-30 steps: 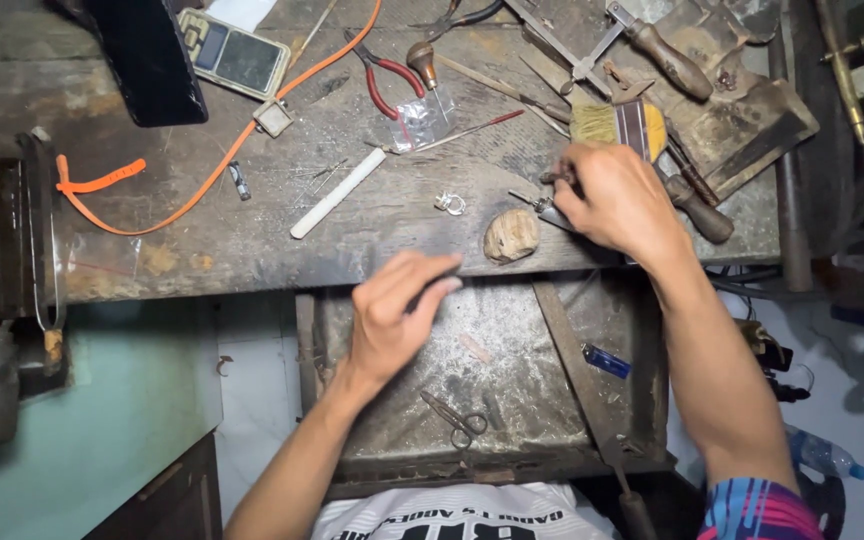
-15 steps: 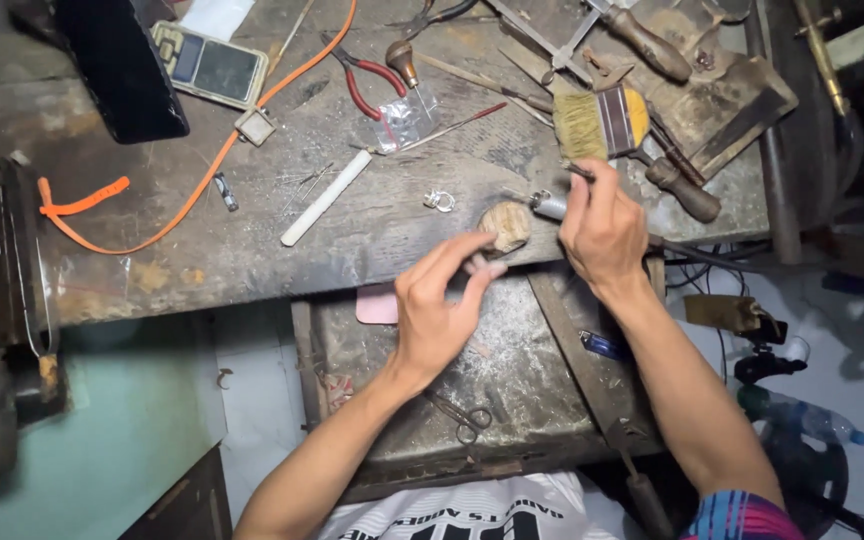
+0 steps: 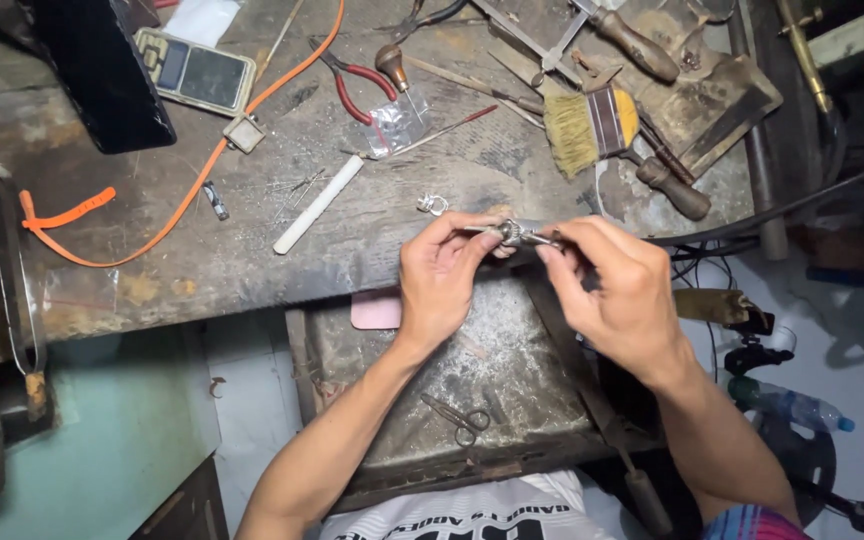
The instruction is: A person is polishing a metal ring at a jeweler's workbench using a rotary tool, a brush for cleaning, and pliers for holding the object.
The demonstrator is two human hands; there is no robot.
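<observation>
Both hands have come together since the earlier frame: left hand (image 3: 439,280) up from the drawer, right hand (image 3: 617,290) in from the tools. Now the two meet over the front edge of the worn, scarred wooden surface (image 3: 252,260). Each grip is pinched shut on one end of a small silvery metal piece with a thin rod (image 3: 514,234), held between them, clear of the wood.

Progress: piece picked up and in hand; fine work apparently only starting.

Room: open metal-lined drawer (image 3: 492,370) below, small scissors (image 3: 457,418) in it. Silver ring (image 3: 432,205) just beyond the fingers; yellow-bristled brush (image 3: 592,125) further back.
</observation>
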